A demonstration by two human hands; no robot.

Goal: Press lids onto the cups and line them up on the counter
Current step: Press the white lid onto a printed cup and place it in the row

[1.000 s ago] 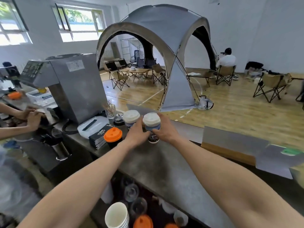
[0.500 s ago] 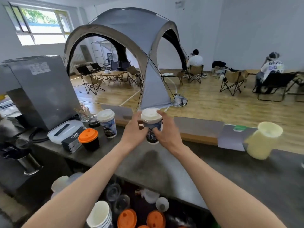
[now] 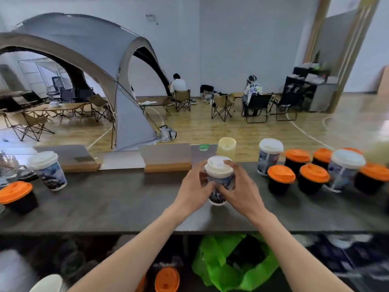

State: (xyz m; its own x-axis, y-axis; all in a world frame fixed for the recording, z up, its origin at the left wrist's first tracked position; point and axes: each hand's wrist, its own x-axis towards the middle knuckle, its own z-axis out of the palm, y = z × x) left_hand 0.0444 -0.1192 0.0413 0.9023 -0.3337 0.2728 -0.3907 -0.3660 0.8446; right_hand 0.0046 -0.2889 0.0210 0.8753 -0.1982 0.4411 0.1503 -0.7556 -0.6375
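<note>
Legible writing: "HAVE" on a seated person's shirt (image 3: pixel 254 91); the cup prints are too blurred to read. Dark grey desk (image 3: pixel 117 205); wood floor (image 3: pixel 210 131), grey dome tent (image 3: pixel 84 49), folding chairs (image 3: pixel 222 107). Your left hand (image 3: pixel 192 191) and right hand (image 3: pixel 242 192) curl round the white-lidded cup (image 3: pixel 220 180) from both sides, mid-desk. Orange-lidded cups (image 3: pixel 281 179) stand to its right.

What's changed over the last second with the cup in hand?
The left hand and right hand carried the white-lidded cup rightward along the counter, away from its twin cup toward the lidded group. Grip unchanged; the twin cup and the orange-lidded cup beside it stayed put.
</note>
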